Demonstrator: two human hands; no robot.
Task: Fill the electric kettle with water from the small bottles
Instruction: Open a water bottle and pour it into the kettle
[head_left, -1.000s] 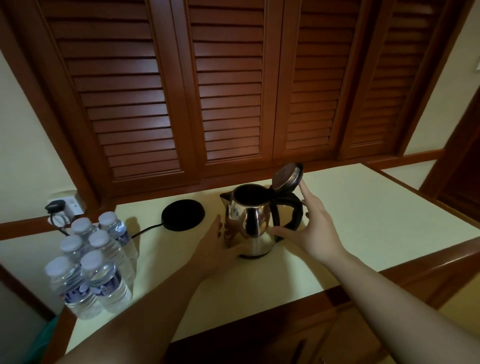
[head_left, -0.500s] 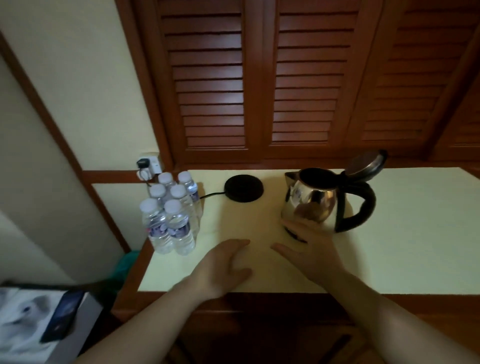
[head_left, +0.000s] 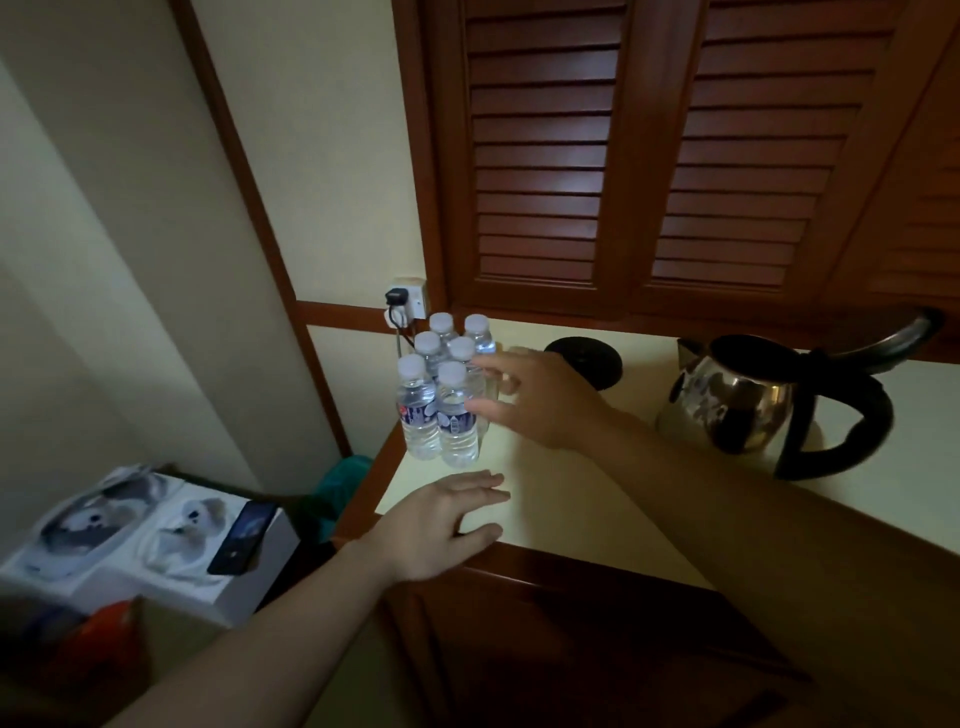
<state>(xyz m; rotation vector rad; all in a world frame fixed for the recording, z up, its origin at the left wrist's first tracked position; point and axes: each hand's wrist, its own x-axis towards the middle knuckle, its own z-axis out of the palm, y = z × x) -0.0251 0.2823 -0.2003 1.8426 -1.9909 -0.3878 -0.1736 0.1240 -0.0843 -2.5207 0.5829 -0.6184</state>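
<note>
Head view: the right hand (head_left: 540, 400) is stretched toward the small bottles (head_left: 441, 384), fingers spread and loose, nothing clamped yet, probably so the front one can be wrapped; the left hand (head_left: 441, 525) is laid flat on the counter (head_left: 561, 499) edge, fingers apart, likely for balance; the kettle (head_left: 748, 395) is parked off its base (head_left: 587, 361) with the lid flipped up, so pouring can be done straight away

right hand (head_left: 540, 400) spread beside six capped bottles (head_left: 447, 384), open-lidded kettle (head_left: 748, 400) well apart
</note>
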